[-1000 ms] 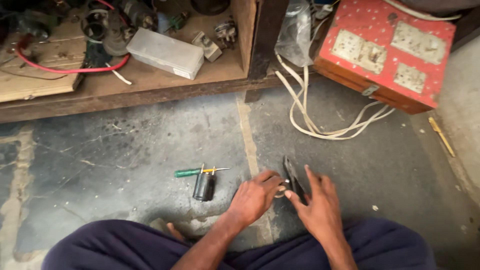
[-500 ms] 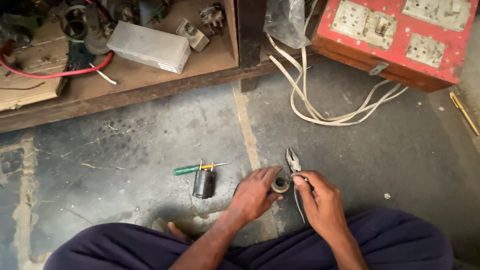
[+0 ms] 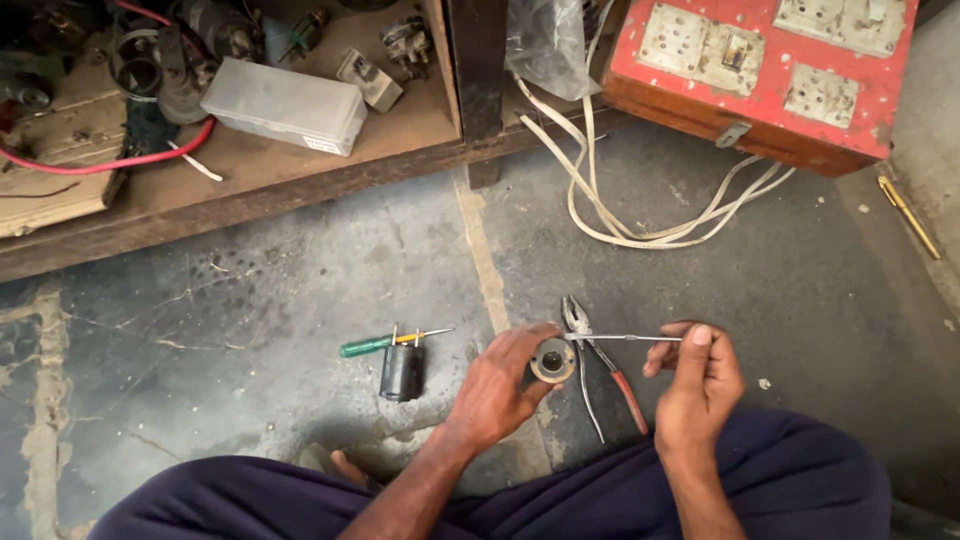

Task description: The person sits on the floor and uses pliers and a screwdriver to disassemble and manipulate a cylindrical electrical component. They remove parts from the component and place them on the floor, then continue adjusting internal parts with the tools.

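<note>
- Since the earlier frames, both hands have lifted off the floor work: the right hand (image 3: pixel 697 385) now draws a thin grey metal rod (image 3: pixel 625 337) out sideways, where before its fingers sat close against the round part.
- Right fingers (image 3: pixel 700 338) pinch narrow on the rod's right end; the rod lies level, its left tip at the round part.
- Left hand (image 3: pixel 497 385) wraps its fingers around a small round metal cylinder with a brass-coloured hollow face (image 3: pixel 552 360), held just above the grey concrete floor (image 3: pixel 250 300), between the person's knees.
- Pliers with red handles (image 3: pixel 600 365) lie on the floor just under the rod, between the two hands.
- Left of the hand stands a short black cylinder (image 3: pixel 402 372), with a green-handled screwdriver (image 3: pixel 385 343) lying just behind it.
- Farther off, white cable loops (image 3: pixel 640 225) trail from a red wooden switch box (image 3: pixel 760 70), and a low wooden shelf (image 3: pixel 250 190) holds a clear plastic box (image 3: pixel 285 103).
</note>
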